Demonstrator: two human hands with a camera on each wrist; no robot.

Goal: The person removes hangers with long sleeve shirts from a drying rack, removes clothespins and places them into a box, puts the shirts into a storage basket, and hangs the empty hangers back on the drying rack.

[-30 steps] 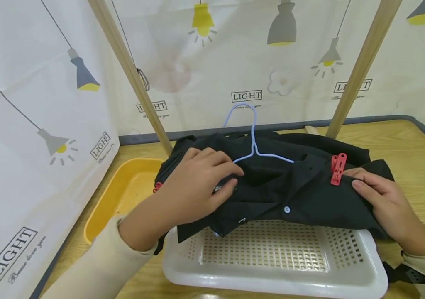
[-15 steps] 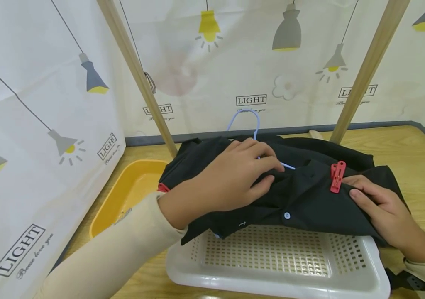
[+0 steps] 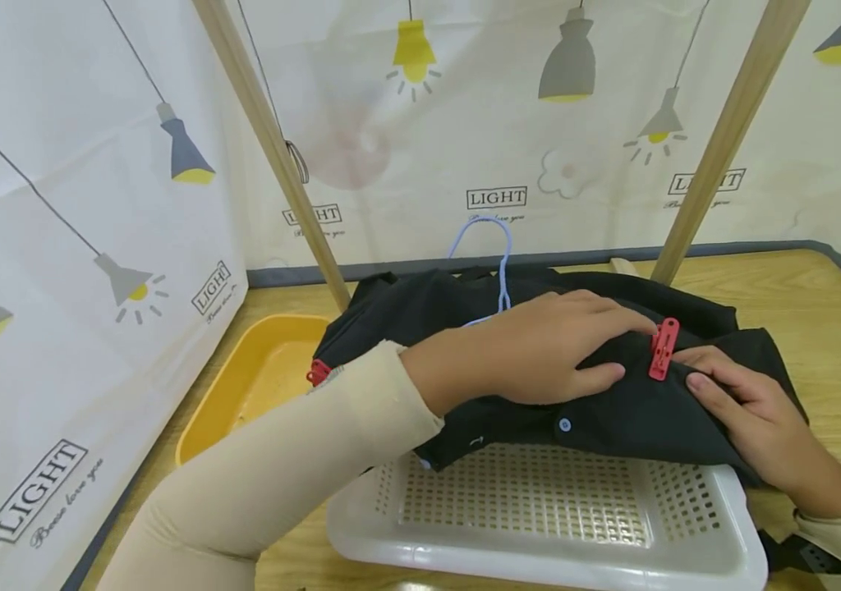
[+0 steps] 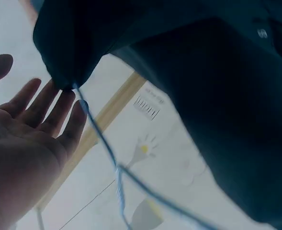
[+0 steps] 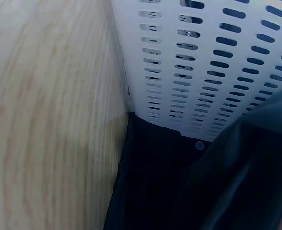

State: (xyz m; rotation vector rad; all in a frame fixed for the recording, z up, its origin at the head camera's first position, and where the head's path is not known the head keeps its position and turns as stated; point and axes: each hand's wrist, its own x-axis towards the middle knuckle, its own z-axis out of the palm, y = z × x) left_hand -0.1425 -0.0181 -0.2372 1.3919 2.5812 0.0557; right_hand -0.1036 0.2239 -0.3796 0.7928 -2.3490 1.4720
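A black buttoned shirt (image 3: 657,423) lies draped over a white perforated basket (image 3: 539,566), with a light blue wire hanger (image 3: 503,279) inside it and the hook standing up. One red clothespin (image 3: 663,353) clips the shirt's right shoulder; another red clothespin (image 3: 319,373) is at its left. My left hand (image 3: 546,353) reaches across the collar, index fingertip right at the right clothespin. Its fingers look extended, with nothing between them, in the left wrist view. My right hand (image 3: 756,402) pinches the shirt beside that clothespin, thumb in front and fingers partly behind the cloth.
A yellow tray (image 3: 206,402) stands left of the basket, partly covered by my left sleeve. Two wooden poles (image 3: 731,135) rise behind the shirt. A printed fabric screen (image 3: 406,189) encloses the back and left of the wooden table (image 3: 827,328).
My left hand has moved right, from the hanger's neck across the collar to the right clothespin. The right hand keeps its pinch on the shirt in nearly the same place.
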